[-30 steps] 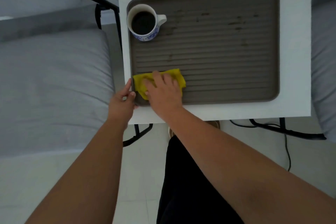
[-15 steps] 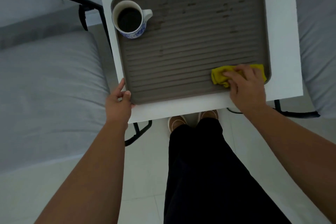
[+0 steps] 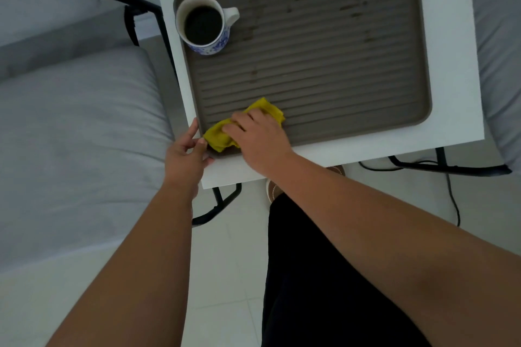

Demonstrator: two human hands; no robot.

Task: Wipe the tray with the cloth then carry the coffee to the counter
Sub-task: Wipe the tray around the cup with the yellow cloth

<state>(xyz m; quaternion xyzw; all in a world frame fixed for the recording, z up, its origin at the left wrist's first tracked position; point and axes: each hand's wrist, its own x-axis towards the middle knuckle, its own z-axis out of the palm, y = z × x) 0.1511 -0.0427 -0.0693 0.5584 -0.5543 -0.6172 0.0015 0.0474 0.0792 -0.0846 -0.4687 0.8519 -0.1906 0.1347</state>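
The right hand (image 3: 260, 139) has swept the crumpled yellow cloth (image 3: 218, 136) back from the near right corner of the ridged grey-brown rectangular tray (image 3: 338, 70), where it was half a second ago, to the near left corner. That matches where it was a second ago, so the wiping looks like back-and-forth passes along the near edge. The right fingers (image 3: 239, 121) lie spread over the cloth and press it flat against the ridges; they press on it and do not appear to clutch it. The left hand (image 3: 184, 156) stays at the tray's near left corner, thumb and curled fingers gripping the rim to steady it on the white square counter (image 3: 451, 132).

Judging from this, only the near strip has been covered. Dark coffee-coloured spots and smears still sit across the far half of the tray, with one small spot lower down toward the middle. The wiping step seems far from finished.

The white mug with blue floral pattern (image 3: 204, 24), nearly full of black coffee, stands upright in the far left corner of the tray, handle pointing right, well apart from both hands. It has not been touched, and some stains lie just beside it.
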